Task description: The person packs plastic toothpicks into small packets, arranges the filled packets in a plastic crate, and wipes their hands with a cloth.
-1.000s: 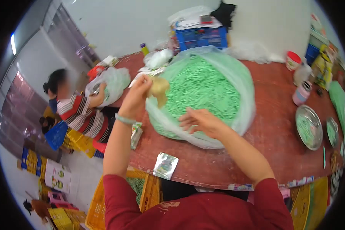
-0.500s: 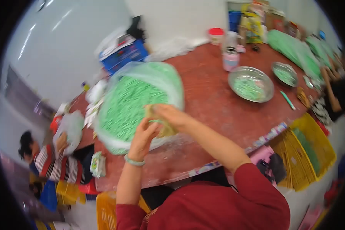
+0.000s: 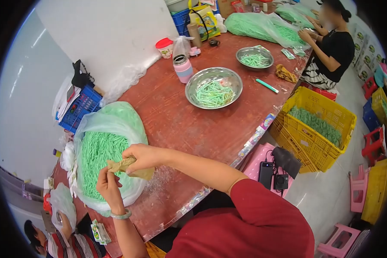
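Note:
A crumpled tan cloth [image 3: 144, 173] is stretched between my two hands, above a large clear plastic bag [image 3: 135, 191] of thin light-green sticks [image 3: 96, 150]. My right hand [image 3: 142, 157] is closed around the cloth's middle, with part of it hanging below the palm. Lower and to the left, my left hand [image 3: 108, 185], with a pale bangle on its wrist, pinches the twisted end of the cloth. Its fingertips are partly hidden by the cloth. The bag lies wide open on the red table [image 3: 167, 124].
Two metal bowls [image 3: 192, 99] [image 3: 241, 61] hold green sticks. Near them are a pink flask [image 3: 183, 71], a green pen-like stick [image 3: 267, 86] and a brown cloth [image 3: 286, 74]. Yellow crates [image 3: 327, 148] stand beyond the table edge. Co-workers sit at the right [image 3: 337, 51] and lower left [image 3: 69, 245].
My view has swung to the right, so the bag appears farther left and the co-worker at the right shows fully. Both hands still hold the cloth, its end now drawn into a twist.

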The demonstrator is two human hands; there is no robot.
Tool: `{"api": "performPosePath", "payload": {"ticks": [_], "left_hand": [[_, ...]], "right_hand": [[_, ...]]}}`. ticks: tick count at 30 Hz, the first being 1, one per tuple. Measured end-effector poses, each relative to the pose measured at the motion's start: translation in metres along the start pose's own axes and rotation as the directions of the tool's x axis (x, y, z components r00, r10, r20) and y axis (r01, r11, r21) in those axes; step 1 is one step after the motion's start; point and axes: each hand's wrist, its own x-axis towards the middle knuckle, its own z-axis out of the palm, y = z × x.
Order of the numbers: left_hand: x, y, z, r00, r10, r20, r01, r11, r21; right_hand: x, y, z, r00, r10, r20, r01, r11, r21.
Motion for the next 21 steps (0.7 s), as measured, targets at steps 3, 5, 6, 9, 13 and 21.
{"api": "performPosePath", "payload": {"ticks": [3, 5, 6, 9, 13, 21], "left_hand": [[0.005, -0.003, 0.016, 0.988, 0.007, -0.153, -0.04, 0.977, -0.21], [0.012, -0.018, 0.032, 0.961, -0.029, -0.273, -0.106, 0.879, -0.465], [0.013, -0.027, 0.032, 0.982, -0.031, -0.184, -0.085, 0.803, -0.589], [0.004, -0.037, 0.043, 0.971, -0.178, 0.159, 0.218, 0.396, -0.892], [0.0, -0.014, 0.066, 0.923, -0.079, 0.376, 0.377, 0.377, -0.846], [0.01, -0.013, 0.086, 0.902, -0.427, 0.059, 0.277, 0.47, -0.838]], "right_hand": [[0.001, -0.012, 0.003, 0.982, -0.049, -0.183, 0.033, 0.995, -0.09], [0.004, -0.025, 0.015, 0.995, -0.082, -0.052, 0.085, 0.995, 0.055], [0.008, -0.028, 0.024, 0.993, -0.117, 0.03, 0.109, 0.976, 0.189], [0.013, -0.02, 0.027, 0.894, 0.136, 0.427, -0.396, 0.685, 0.612], [0.047, 0.051, 0.068, 0.937, 0.311, 0.159, -0.121, -0.138, 0.983], [0.034, 0.014, 0.066, 0.95, 0.149, -0.274, -0.105, 0.98, 0.167]]}}
